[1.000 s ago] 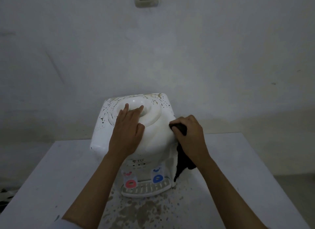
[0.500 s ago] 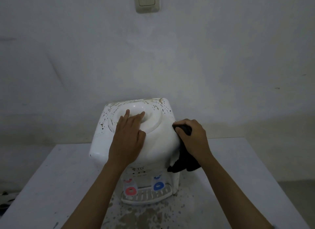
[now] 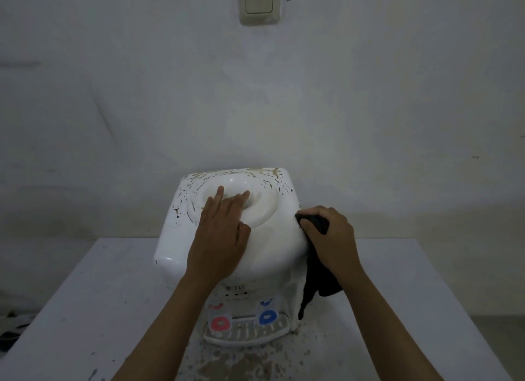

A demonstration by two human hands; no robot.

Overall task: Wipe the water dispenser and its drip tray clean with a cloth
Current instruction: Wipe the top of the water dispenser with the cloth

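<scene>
A white tabletop water dispenser stands at the middle of the table, its top speckled with dark flakes toward the back. My left hand lies flat on its top with straight fingers reaching into the round bottle recess. My right hand grips a black cloth against the dispenser's upper right side; the cloth's tail hangs down beside it. Below, a red tap and a blue tap sit over the slotted drip tray.
The white table is stained and flecked with debris in front of the dispenser. A pale wall stands close behind, with a switch plate high up. Dark items lie beyond the table's left edge.
My right hand with the cloth has slid a little down and back along the dispenser's right side. The left hand stays flat on top. The view has tilted slightly upward.
</scene>
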